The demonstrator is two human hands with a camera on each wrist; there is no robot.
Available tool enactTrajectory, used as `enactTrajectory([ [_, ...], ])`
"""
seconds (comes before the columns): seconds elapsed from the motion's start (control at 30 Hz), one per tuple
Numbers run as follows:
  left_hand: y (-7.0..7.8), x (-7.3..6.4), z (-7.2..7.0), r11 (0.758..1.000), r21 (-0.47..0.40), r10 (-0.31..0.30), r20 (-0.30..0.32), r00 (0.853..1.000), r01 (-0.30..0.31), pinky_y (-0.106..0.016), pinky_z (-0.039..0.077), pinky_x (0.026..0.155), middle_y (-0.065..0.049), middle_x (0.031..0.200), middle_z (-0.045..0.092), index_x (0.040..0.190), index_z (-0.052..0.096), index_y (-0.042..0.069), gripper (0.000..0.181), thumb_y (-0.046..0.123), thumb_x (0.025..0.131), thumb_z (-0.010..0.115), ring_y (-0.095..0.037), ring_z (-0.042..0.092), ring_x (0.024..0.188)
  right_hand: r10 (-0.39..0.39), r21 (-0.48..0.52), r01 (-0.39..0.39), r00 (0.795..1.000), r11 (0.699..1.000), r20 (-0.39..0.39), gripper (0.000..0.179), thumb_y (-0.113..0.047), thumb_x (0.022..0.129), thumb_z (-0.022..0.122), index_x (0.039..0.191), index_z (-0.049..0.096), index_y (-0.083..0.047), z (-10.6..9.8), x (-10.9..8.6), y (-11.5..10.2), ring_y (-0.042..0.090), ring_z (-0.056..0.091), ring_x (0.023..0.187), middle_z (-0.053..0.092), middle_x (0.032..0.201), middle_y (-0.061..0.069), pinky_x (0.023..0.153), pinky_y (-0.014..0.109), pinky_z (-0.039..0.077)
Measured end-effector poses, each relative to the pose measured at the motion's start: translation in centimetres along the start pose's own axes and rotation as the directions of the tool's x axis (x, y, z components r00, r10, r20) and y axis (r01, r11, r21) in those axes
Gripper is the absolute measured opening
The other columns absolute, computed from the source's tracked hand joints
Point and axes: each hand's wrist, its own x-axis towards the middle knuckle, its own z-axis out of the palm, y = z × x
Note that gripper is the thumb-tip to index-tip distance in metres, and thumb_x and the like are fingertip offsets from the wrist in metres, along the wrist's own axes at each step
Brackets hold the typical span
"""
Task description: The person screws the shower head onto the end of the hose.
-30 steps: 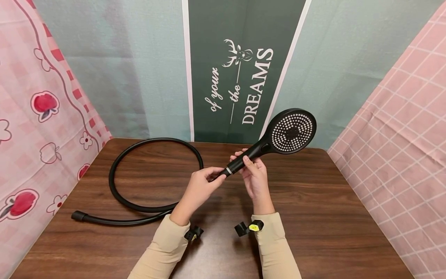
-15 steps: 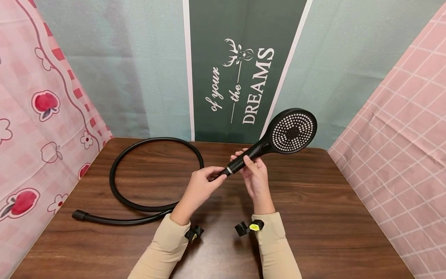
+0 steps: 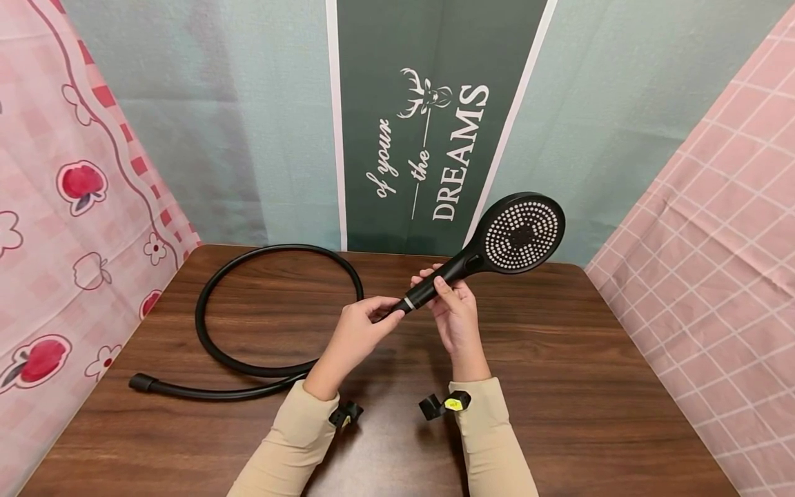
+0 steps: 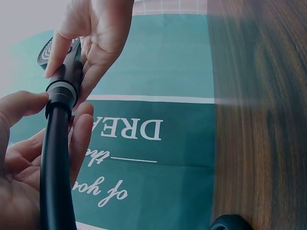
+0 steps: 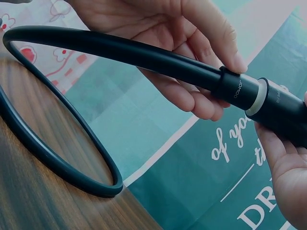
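Note:
A black shower head (image 3: 523, 233) with pale nozzles is raised over the table, its face toward me. My right hand (image 3: 456, 314) grips its handle, thumb along the front. Close by, my left hand (image 3: 363, 328) pinches the end connector of a black shower hose (image 3: 205, 297) between thumb and fingers. In the right wrist view that connector (image 5: 235, 88) meets the handle's end, with a pale ring (image 5: 257, 97) showing at the joint. From there the hose loops over the table at left, and its other end (image 3: 143, 383) lies near the left edge.
The brown wooden table (image 3: 559, 414) spans the front. A green and teal cloth (image 3: 404, 228) with printed words hangs behind it. Pink patterned cloths hang at the left (image 3: 93, 262) and right (image 3: 733, 228) sides. Both sleeves carry small black wrist mounts (image 3: 444, 406).

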Motion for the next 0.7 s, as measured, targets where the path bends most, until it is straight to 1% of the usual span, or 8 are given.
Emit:
enactTrajectory([
  [0.13,0.02,0.00,0.02,1.000,0.002,-0.006,0.003,1.000,0.006,-0.036,0.059,0.080,-0.007,0.099,0.075,0.111,0.075,0.009,0.022,0.018,0.091,0.073,-0.018,0.070,0.089,-0.002,-0.002,0.002,1.000,1.000,0.002,0.020,-0.008,0.102,0.053,0.122,0.052,-0.003,0.03,-0.01,0.03,0.016,0.074,0.099,0.072,0.104,0.002,0.095,0.032,0.055],
  [0.27,0.19,-0.05,0.03,1.000,0.004,0.006,-0.001,1.000,-0.006,-0.037,0.059,0.080,-0.007,0.098,0.075,0.110,0.075,0.009,0.021,0.018,0.091,0.072,-0.018,0.070,0.089,-0.002,-0.004,0.002,1.000,1.000,-0.003,0.024,-0.008,0.102,0.053,0.124,0.049,0.000,0.04,-0.03,0.03,0.016,0.074,0.099,0.072,0.104,0.002,0.095,0.032,0.055],
  [0.43,0.39,-0.12,0.02,1.000,0.005,0.015,-0.006,1.000,-0.015,-0.037,0.059,0.081,-0.007,0.098,0.075,0.110,0.076,0.009,0.021,0.017,0.091,0.073,-0.018,0.070,0.089,-0.003,-0.006,0.003,1.000,1.000,-0.001,0.023,-0.008,0.102,0.052,0.124,0.049,-0.001,0.04,-0.04,0.01,0.016,0.074,0.099,0.072,0.104,0.002,0.095,0.032,0.056],
  [0.7,0.20,-0.07,-0.03,1.000,-0.010,0.015,-0.012,1.000,-0.015,-0.036,0.059,0.078,-0.008,0.098,0.075,0.111,0.075,0.009,0.022,0.018,0.092,0.072,-0.018,0.071,0.088,-0.006,-0.002,0.006,1.000,1.000,-0.001,0.020,-0.006,0.102,0.051,0.122,0.051,-0.002,0.10,-0.02,0.00,0.016,0.074,0.098,0.072,0.103,0.002,0.095,0.032,0.056],
])
